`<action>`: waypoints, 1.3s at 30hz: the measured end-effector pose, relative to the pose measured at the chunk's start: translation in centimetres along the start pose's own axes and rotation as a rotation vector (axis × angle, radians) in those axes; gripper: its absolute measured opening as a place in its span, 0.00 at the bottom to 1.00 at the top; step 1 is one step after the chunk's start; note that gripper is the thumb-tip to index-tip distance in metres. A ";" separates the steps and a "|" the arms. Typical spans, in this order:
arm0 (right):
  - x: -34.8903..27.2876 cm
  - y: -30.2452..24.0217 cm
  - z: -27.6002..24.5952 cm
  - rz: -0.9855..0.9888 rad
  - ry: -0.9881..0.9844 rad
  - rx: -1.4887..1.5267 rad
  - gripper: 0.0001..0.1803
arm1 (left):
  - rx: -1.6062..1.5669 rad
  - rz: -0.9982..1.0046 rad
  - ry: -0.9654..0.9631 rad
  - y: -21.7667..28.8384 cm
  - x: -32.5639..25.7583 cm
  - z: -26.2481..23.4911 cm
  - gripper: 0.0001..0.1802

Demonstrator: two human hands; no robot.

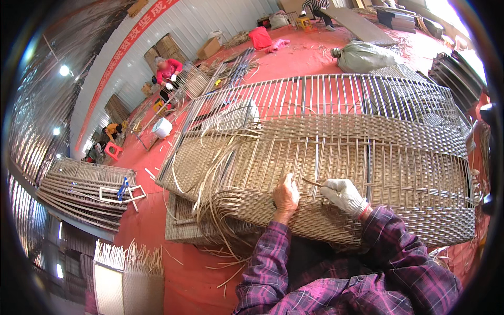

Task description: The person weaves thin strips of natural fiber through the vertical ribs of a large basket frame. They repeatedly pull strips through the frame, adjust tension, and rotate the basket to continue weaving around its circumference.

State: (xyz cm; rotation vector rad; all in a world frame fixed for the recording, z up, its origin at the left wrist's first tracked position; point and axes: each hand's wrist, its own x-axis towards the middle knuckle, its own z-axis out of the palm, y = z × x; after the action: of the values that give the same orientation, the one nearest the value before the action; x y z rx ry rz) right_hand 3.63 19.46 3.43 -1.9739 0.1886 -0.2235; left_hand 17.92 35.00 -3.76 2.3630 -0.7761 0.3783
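Note:
A large panel [336,157] of tan woven strips on a metal-rod frame lies before me. Above its middle, my left hand [286,195], bare, is closed with its fingers curled; what it holds, if anything, is hidden. Just to the right, my right hand [344,195] wears a white knit glove and is closed on a short brown strip [312,182], which points up and left toward the left hand. The weave is dense near me, while bare rods [325,94] show along the far edge. Loose strip ends [212,184] hang in a bunch at the panel's left.
Another stack of woven panels [84,191] stands at left, near a bundle with fringed strips [128,260]. Red sheeting [194,283] covers the floor. A white bucket [162,128], a green sack [365,56] and a co-worker in red [169,71] are farther back.

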 end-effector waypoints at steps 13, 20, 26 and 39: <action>9.0 -1.3 6.9 -0.244 0.176 -0.598 0.06 | -0.147 0.051 -0.181 -1.2 2.5 -1.8 0.08; 6.2 0.8 6.9 -0.362 0.348 -0.580 0.07 | -0.287 -0.103 -0.337 -3.3 5.4 -0.5 0.16; 6.9 -0.2 6.9 -0.282 -0.011 -0.882 0.04 | -0.324 -0.032 -0.263 -3.3 5.5 0.1 0.21; 8.3 1.1 7.3 0.067 0.012 -0.434 0.11 | -0.560 -0.168 -0.872 -3.9 7.2 -3.9 0.13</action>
State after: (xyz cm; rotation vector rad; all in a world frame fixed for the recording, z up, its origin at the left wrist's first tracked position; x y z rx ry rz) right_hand 13.37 23.53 0.11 -2.3919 0.3333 -0.1598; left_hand 25.67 36.84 0.61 1.9629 -0.8846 -0.8904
